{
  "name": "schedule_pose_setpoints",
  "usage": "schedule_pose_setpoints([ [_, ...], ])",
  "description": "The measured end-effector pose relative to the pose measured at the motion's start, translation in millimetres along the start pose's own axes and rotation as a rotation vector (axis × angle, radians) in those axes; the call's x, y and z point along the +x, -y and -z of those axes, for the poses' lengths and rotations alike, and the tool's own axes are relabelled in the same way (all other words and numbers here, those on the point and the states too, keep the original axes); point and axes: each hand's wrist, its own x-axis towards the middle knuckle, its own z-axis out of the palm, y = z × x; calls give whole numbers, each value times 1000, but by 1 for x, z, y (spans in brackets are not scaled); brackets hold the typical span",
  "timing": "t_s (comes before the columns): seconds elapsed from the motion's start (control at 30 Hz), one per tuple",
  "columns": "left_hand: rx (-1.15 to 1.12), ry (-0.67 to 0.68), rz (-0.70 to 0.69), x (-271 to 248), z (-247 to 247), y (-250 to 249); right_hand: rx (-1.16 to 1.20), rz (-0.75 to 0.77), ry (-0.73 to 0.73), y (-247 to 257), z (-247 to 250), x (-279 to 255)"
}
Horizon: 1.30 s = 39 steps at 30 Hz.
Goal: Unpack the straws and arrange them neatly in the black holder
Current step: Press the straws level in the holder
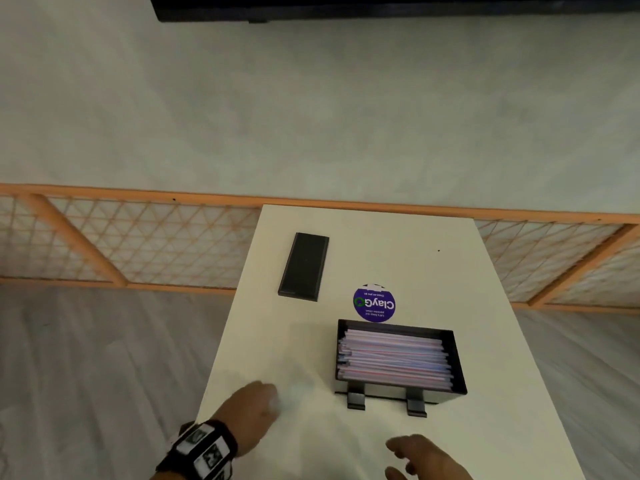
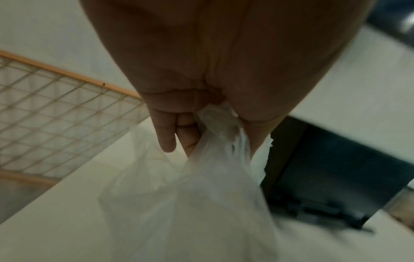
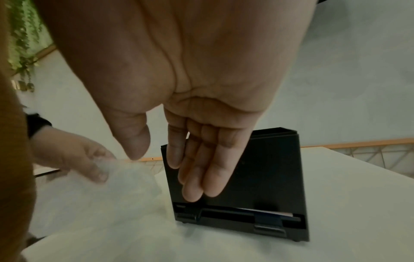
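Gripping clear bag [image 2: 201, 186], left hand [image 1: 254, 407]

Round purple sticker [image 1: 374, 303] on table [image 1: 485, 341]: "ClayGo", upside down.

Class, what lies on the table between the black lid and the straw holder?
Head view: a round purple sticker lies between the lid and holder.

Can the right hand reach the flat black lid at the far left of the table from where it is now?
Probably yes. The right hand is open and holds nothing, and the bare table around the black lid leaves the way free, though it must reach past the black holder.
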Motion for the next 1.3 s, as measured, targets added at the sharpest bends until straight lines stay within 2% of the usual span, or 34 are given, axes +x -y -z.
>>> schedule_pose_setpoints([
  [0.03, -22, -65, -51, -8, 10, -4, 0, -11, 7, 8, 1, -3],
  [0.1, -73, -207, -137, -26, 36, -16, 29, 65, -46, 24, 4, -2],
  [0.17, -141, -316, -242, -43, 61, -34, 217, 178, -113, 37, 10, -7],
  [0.23, -274, -347, -329, -57, 84, -59, 411, 244, -160, 56, 19, -8],
  [0.3, -458, -319, -395, -71, 103, -86, 573, 269, -143, 80, 30, -7],
  [0.43, -724, -171, -500, -87, 116, -123, 883, 332, 167, 126, 52, 5],
  [0.53, -790, -82, -520, -88, 113, -132, 1032, 348, 195, 145, 58, 16],
  [0.6, -842, -98, -535, -86, 111, -130, 990, 435, 174, 153, 56, 21],
  [0.7, -855, -247, -503, -86, 112, -127, 921, 469, 115, 155, 50, 27],
  [0.8, -881, -561, -433, -82, 112, -118, 835, 485, -100, 159, 48, 38],
  [0.87, -871, -689, -351, -73, 112, -108, 904, 473, -127, 159, 50, 44],
  [0.9, -898, -667, -315, -66, 112, -101, 1012, 445, -89, 159, 52, 46],
  [0.93, -945, -586, -292, -61, 110, -97, 1149, 413, -20, 158, 52, 48],
  [1.03, -1190, -259, -292, -44, 99, -97, 1458, 365, 216, 154, 47, 59],
  [1.07, -1267, -178, -306, -40, 95, -103, 1447, 311, 204, 154, 40, 65],
  [1.1, -1332, -113, -314, -37, 91, -110, 1320, 314, 157, 154, 31, 71],
  [1.2, -1349, -108, -296, -25, 79, -120, 371, 472, -193, 150, 6, 80],
  [1.23, -1382, -112, -255, -23, 75, -116, 140, 508, -253, 144, -3, 86],
  [1.3, -1420, -116, -151, -21, 67, -105, -107, 510, -226, 131, -19, 97],
])
